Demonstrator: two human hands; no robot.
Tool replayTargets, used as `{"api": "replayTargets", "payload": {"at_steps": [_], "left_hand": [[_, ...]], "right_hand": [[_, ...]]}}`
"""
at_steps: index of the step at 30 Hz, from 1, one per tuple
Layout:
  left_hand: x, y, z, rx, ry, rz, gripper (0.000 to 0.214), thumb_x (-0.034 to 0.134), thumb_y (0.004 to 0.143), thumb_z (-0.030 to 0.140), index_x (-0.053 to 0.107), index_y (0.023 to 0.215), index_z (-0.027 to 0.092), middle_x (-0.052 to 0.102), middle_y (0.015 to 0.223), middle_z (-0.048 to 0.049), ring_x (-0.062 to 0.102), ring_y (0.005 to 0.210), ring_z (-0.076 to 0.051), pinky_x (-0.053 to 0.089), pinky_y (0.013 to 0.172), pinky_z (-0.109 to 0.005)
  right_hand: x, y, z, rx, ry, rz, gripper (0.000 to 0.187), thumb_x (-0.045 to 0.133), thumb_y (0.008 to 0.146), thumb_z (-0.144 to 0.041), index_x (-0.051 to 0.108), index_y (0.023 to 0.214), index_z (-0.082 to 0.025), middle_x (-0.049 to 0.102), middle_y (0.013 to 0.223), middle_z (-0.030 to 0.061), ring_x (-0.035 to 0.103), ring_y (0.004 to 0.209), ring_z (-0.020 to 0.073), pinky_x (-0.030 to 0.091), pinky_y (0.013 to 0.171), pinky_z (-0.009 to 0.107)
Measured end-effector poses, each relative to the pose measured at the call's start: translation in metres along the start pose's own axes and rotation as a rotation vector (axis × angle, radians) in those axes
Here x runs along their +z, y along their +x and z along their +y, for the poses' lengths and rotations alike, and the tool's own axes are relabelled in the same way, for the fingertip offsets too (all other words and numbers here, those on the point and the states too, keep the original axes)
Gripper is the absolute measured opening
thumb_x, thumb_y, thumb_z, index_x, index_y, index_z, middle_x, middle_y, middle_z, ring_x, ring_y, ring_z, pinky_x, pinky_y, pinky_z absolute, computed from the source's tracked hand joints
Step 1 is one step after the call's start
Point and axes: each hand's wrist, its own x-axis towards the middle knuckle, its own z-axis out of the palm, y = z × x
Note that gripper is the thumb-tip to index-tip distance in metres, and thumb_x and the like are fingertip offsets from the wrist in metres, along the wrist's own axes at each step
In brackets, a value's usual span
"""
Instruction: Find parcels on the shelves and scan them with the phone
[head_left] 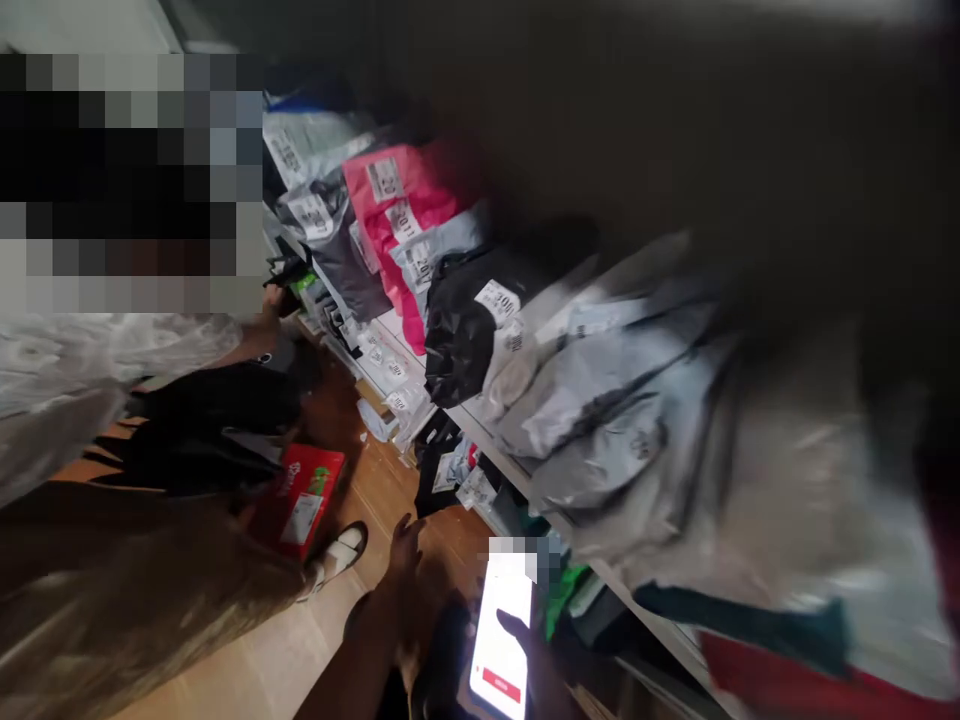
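Observation:
My right hand (534,665) is closed around a phone (499,625) with a bright white screen and a red bar near its bottom. The thumb lies over the screen, and the phone's top edge is blurred out. My left hand (406,545) is in front of the lower shelf, over the wooden floor, with its fingers loosely apart and nothing visible in them. Above it a black plastic parcel bag (459,335) with a white number label lies on the shelf. Pink parcel bags (397,215) and grey parcel bags (615,390) lie beside it.
Another person in a black garment (202,420) is at the left, by the shelf's far end. A red box (296,500) lies near a sandalled foot (341,555). Clear plastic wrapping (67,370) fills the left side. Labels line the shelf edge (386,370).

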Motion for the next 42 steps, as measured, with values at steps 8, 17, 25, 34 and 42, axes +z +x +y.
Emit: {"api": "replayTargets", "payload": {"at_steps": [8, 17, 25, 34, 42], "left_hand": [[0.039, 0.089, -0.018, 0.430, 0.128, -0.169, 0.028, 0.067, 0.063, 0.038, 0.061, 0.081, 0.018, 0.069, 0.083, -0.0051, 0.065, 0.087, -0.023, 0.049, 0.084, -0.034], [0.077, 0.116, -0.034, 0.762, 0.348, -0.270, 0.052, 0.057, 0.077, 0.043, 0.056, 0.121, 0.015, 0.072, 0.103, -0.0145, 0.067, 0.094, -0.029, 0.054, 0.079, -0.038], [0.087, 0.142, -0.047, 1.075, 0.268, -0.419, 0.029, 0.050, 0.079, 0.026, 0.070, 0.099, 0.021, 0.072, 0.107, -0.0099, 0.065, 0.102, -0.025, 0.051, 0.092, -0.040], [0.101, 0.137, -0.036, 0.843, 0.135, -0.442, 0.042, 0.048, 0.086, 0.040, 0.060, 0.120, 0.019, 0.067, 0.119, -0.0129, 0.061, 0.112, -0.026, 0.046, 0.100, -0.043], [0.112, 0.142, -0.022, 0.730, -0.174, -0.366, 0.062, 0.060, 0.073, 0.059, 0.058, 0.119, 0.017, 0.071, 0.108, -0.0126, 0.066, 0.101, -0.027, 0.052, 0.092, -0.041]], "right_hand": [[0.033, 0.176, -0.005, -0.139, 0.205, -0.110, 0.045, 0.080, 0.055, -0.037, 0.068, 0.092, -0.014, 0.073, 0.081, 0.0070, 0.068, 0.075, 0.0234, 0.054, 0.077, 0.039], [-0.008, 0.270, -0.009, -0.467, 0.293, -0.201, 0.056, 0.077, 0.064, -0.039, 0.062, 0.115, -0.022, 0.074, 0.086, 0.0048, 0.069, 0.084, 0.0260, 0.055, 0.079, 0.042], [-0.021, 0.279, -0.004, -0.582, 0.280, -0.274, 0.059, 0.072, 0.069, -0.041, 0.057, 0.124, -0.022, 0.074, 0.090, 0.0050, 0.070, 0.083, 0.0264, 0.054, 0.078, 0.044], [-0.034, 0.269, -0.007, -0.633, 0.281, -0.236, 0.059, 0.074, 0.067, -0.038, 0.058, 0.123, -0.024, 0.074, 0.085, 0.0034, 0.069, 0.079, 0.0254, 0.054, 0.076, 0.041], [-0.038, 0.269, -0.006, -0.597, 0.359, -0.357, 0.057, 0.073, 0.067, -0.039, 0.060, 0.121, -0.024, 0.073, 0.086, 0.0045, 0.068, 0.075, 0.0214, 0.053, 0.075, 0.036]]}}
